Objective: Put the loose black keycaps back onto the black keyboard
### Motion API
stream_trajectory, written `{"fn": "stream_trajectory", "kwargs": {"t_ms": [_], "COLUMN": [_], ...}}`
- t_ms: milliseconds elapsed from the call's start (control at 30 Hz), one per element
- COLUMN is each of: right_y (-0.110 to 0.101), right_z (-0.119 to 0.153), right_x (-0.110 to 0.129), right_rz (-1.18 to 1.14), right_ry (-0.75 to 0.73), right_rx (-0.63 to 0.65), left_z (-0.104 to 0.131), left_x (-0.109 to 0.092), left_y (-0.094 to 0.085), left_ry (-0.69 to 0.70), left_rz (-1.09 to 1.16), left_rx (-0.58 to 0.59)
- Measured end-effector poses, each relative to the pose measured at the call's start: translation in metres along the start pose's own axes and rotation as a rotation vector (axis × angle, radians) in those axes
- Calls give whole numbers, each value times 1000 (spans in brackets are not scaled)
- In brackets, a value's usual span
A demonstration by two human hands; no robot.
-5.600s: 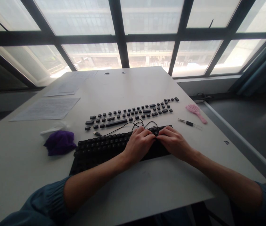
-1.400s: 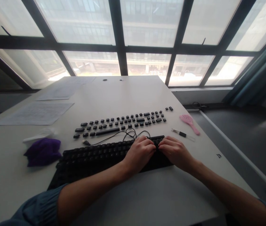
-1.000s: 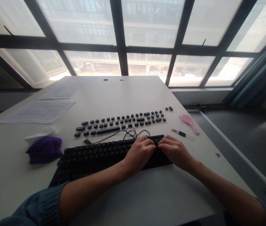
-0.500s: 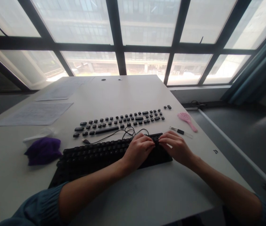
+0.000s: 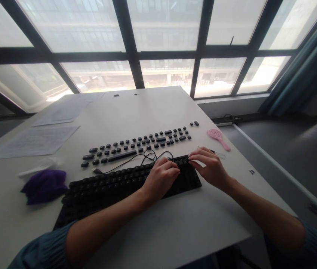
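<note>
The keyboard (image 5: 110,183) runs lengthwise under the left hand (image 5: 161,177) toward the right hand (image 5: 211,167), slanting away; the hands have parted slightly, grips unclear.

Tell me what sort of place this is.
Probably an office or workroom, though that's a guess: a broad white flat-topped table stands before large dark-framed glass windows, with a black rectangular keyboard and flat white paper sheets on it.
</note>
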State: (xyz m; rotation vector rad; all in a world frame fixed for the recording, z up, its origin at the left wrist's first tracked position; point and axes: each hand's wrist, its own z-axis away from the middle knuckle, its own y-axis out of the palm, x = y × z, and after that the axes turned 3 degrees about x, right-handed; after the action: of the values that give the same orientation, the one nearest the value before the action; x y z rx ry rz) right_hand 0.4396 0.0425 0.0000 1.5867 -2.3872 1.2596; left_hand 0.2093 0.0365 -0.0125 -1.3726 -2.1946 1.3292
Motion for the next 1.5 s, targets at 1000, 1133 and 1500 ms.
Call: {"fn": "stream_trajectory", "kwargs": {"t_ms": [1000, 1133, 1500], "right_y": [-3, -4, -2], "right_z": [1, 0, 1], "right_x": [-3, -3, -3], "right_rz": [-9, -12, -5], "right_ry": [-14, -26, -11], "right_rx": [1, -4, 5], "left_z": [-2, 0, 0], "left_x": [3, 4, 4], "left_y": [-6, -4, -4], "left_ry": [-20, 6, 7], "left_rz": [-5, -32, -71], "left_rx": [-24, 11, 56]}}
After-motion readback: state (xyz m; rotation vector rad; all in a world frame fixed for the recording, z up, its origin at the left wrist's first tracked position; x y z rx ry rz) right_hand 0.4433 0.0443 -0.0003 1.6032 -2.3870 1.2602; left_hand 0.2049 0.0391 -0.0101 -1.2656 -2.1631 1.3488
